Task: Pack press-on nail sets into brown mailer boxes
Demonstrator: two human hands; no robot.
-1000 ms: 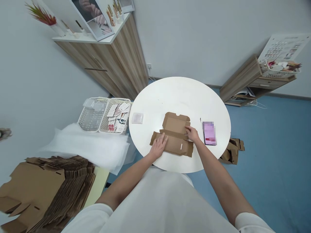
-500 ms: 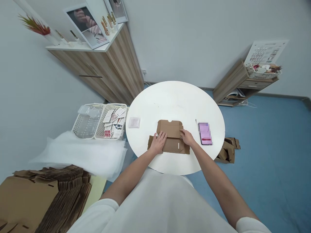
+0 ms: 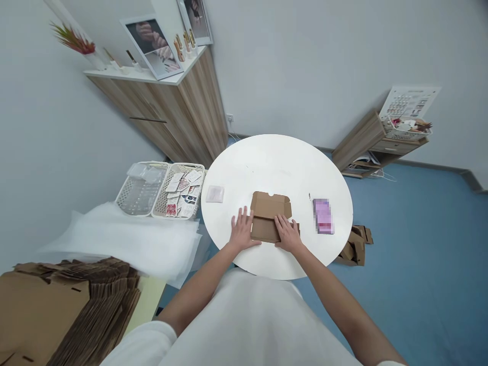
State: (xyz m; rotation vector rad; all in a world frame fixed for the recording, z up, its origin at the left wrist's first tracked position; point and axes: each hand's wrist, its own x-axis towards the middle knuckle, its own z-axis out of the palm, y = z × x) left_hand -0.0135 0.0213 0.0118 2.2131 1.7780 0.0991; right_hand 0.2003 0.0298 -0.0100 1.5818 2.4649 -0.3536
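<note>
A brown cardboard box [image 3: 270,205], partly folded, lies on the round white table [image 3: 282,162] in front of me. Its notched lid panel points away from me, and its near panel is partly under my hands. My left hand [image 3: 241,231] rests at the box's left side, fingers spread and thumb along the near edge. On the right part of the near panel lies my right hand [image 3: 288,234], fingers stretched out, touching the cardboard. Neither hand grips anything. The box's side flaps are partly hidden by the hands.
Left on the table is a small clear packet [image 3: 215,193]; right, a phone [image 3: 323,216]. White baskets [image 3: 178,217] with cards and packets stand left, near white foam sheets [image 3: 125,234] and stacked flat cardboard [image 3: 41,310]. Folded cardboard [image 3: 354,249] lies right of the table.
My right hand has let go of the box's right edge and moved down onto the near panel. My left hand has shifted left, spreading its fingers. The view has tilted slightly.
</note>
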